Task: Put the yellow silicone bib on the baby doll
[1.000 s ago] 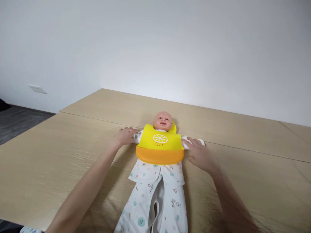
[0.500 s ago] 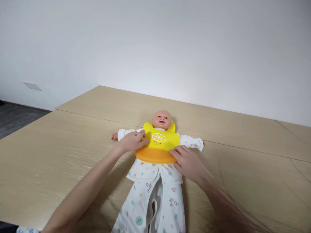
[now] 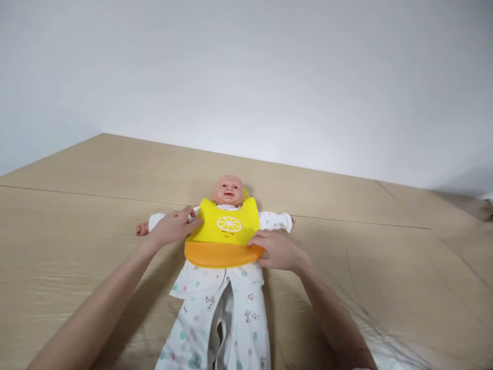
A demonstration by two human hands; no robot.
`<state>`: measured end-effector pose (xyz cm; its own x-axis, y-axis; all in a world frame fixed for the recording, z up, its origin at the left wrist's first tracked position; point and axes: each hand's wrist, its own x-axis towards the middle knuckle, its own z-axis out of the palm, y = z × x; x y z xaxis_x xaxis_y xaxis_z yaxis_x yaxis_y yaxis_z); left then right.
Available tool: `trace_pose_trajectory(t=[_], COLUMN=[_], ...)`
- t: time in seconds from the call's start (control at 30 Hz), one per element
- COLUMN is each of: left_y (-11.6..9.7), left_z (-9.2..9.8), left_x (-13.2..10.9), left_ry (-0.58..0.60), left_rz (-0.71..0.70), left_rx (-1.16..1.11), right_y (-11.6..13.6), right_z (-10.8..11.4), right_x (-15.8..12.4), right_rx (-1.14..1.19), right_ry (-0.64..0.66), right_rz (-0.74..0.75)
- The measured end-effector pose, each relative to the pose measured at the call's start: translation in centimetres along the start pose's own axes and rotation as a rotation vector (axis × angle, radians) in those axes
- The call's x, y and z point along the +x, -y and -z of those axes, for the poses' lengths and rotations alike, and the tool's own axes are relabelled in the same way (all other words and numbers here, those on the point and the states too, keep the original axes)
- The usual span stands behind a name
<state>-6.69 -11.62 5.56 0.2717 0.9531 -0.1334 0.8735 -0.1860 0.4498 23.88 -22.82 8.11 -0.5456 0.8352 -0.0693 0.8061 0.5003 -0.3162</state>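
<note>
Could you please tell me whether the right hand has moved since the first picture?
Yes; the right hand moved away from the table seam, nearer the camera, off the printed sleeve and onto the bib.

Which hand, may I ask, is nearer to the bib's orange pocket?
The right hand, at the right end of the pocket; the left hand is higher, at the side of the bib.

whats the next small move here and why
Perhaps gently smooth the yellow bib with the curved orange pocket: it covers the chest of the bald, white-clothed doll, with the left hand at the bib's upper side edge and the right hand at the pocket's end.
</note>
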Motion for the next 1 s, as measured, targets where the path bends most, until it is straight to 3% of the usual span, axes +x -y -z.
trace_pose_trajectory(t=[0.23,0.5,0.77,1.0], left_y=[0.8,0.8,0.3,0.2], left_z=[-0.6,-0.7,-1.1,-3.0], left_x=[0.4,0.5,0.5,1.2], left_ry=[0.013,-0.001,-0.079,-0.195], left_rz=[-0.114,-0.200,-0.106,0.092], left_rx=[-0.310,-0.320,-0.413,-0.586], right_y=[0.6,0.1,-1.9,-4.6], right_z=[-0.4,-0.5,-1.6,-1.0], right_x=[0.0,-0.1,-0.6,0.7], right_rx=[0.047,0.075,0.162,0.421], right_ry=[0.013,0.045,0.019,-0.267], right_rz=[0.018,-0.005,0.005,-0.294])
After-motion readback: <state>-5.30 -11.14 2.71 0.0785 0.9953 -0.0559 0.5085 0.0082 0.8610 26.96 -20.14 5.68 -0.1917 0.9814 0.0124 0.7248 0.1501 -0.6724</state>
